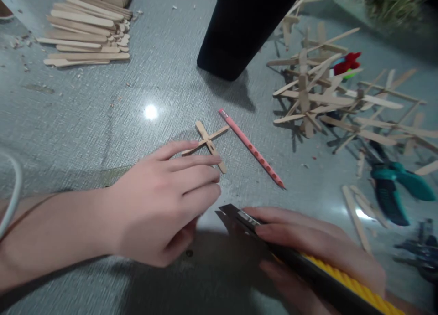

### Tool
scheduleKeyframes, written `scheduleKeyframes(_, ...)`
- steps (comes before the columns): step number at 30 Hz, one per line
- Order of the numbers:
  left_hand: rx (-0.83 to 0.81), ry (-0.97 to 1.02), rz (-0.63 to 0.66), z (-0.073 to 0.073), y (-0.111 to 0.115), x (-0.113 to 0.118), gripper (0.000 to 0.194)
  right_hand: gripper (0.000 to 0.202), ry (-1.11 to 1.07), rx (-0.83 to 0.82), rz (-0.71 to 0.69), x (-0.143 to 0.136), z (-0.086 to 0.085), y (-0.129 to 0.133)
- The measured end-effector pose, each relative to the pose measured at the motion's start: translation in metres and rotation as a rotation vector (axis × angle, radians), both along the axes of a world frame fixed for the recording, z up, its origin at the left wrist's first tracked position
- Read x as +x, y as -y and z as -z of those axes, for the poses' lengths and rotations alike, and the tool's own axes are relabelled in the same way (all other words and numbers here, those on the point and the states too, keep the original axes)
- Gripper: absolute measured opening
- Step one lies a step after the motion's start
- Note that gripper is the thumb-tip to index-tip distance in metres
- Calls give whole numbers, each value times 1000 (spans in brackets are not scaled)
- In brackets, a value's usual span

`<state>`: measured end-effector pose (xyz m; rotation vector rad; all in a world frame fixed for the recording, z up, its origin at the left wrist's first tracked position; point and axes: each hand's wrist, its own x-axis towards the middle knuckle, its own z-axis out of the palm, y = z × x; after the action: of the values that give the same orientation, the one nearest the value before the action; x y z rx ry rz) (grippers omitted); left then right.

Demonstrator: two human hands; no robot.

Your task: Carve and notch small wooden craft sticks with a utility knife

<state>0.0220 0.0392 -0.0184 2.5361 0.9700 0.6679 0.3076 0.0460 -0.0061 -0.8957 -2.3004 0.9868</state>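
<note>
Two small craft sticks form a cross (202, 131) flat on the table at the centre. My left hand (164, 194) reaches over it from the left, fingers stretched out. Its index and middle fingertips lie on or just above the sticks; contact is hard to judge. The thumb is tucked partly out of sight below. In my right hand (308, 246) at the lower right is a yellow and black utility knife (290, 255), its dark blade pointing up and left, short of my left fingers. A pink pencil (251, 148) lies slanted just right of the cross.
Loose craft sticks (89, 30) lie stacked at the upper left. A black upright object (239, 32) stands at the back. To the right are a tangle of joined sticks (318, 91), teal-handled pliers (392, 192) and a dark tool (422, 249). A white cable (15, 178) curves at left.
</note>
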Motion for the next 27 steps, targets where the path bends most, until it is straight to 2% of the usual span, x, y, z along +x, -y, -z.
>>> scheduleKeyframes(3,-20,9,13,0,-3,-1,23,34,4,78,-52,-7,-2,-4)
scheduleKeyframes(7,-47,18,-12,0,-6,-1,21,32,78,91,-132,-8,-5,-5)
scheduleKeyframes(17,-21,15,-28,-1,-7,-1,24,40,24,-17,-30,-7,-5,-1)
scheduleKeyframes(23,-45,25,-33,1,-6,-1,26,42,31,2,-9,-11,-8,-5)
scheduleKeyframes(27,-38,48,-7,3,-6,-2,26,43,36,6,-62,-18,-8,-8)
